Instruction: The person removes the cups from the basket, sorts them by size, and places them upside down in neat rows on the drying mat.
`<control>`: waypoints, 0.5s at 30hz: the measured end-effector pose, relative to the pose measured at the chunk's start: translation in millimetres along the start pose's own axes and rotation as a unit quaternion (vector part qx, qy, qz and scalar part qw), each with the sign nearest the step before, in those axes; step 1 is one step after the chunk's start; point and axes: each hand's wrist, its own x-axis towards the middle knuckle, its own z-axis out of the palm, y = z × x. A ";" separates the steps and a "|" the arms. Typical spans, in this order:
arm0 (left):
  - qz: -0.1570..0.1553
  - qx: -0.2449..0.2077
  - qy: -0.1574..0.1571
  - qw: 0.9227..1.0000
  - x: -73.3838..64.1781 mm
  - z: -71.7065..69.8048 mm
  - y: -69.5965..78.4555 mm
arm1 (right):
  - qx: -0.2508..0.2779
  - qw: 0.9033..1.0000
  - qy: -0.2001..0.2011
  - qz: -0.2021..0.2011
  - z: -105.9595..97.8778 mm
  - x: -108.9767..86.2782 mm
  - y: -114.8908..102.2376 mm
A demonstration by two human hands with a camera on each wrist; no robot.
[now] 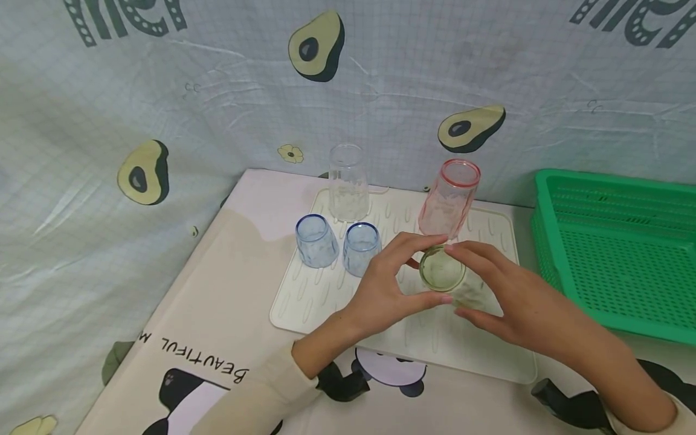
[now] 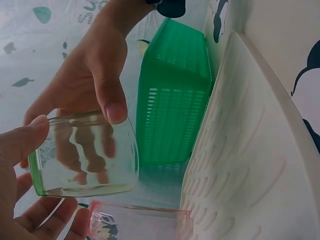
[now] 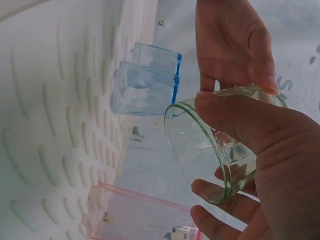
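Note:
Both hands hold a small greenish drinking glass point(image 1: 443, 270) above the white ridged drying mat point(image 1: 478, 356). My left hand point(image 1: 383, 284) has thumb and fingers round its left side, by the end with the thick green edge in the left wrist view. From the right, my right hand point(image 1: 508, 296) grips it with thumb and fingers, nearer the mat-side end point(image 3: 195, 150). A tall pink glass point(image 1: 448, 202) stands just behind the hands. To the left are two short blue glasses point(image 1: 316, 241), with a tall clear glass point(image 1: 349, 190) behind them.
A green plastic basket point(image 1: 551, 254) stands to the right of the mat. Behind the table hangs a pale curtain point(image 1: 391, 90) printed with avocados. The tablecloth point(image 1: 244, 284) has panda prints and lettering.

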 end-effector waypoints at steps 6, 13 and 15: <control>-0.006 0.015 -0.003 1.000 -0.1 0.5 -0.4 | -0.025 1.000 0.002 0.002 3.2 -0.5 0.7; -0.002 0.020 -0.009 1.000 -0.7 1.9 -0.5 | -0.029 1.000 0.001 0.006 7.1 -1.5 0.3; -0.002 0.020 -0.009 1.000 -0.7 2.1 -0.6 | -0.021 1.000 0.006 0.010 7.7 -1.6 -0.1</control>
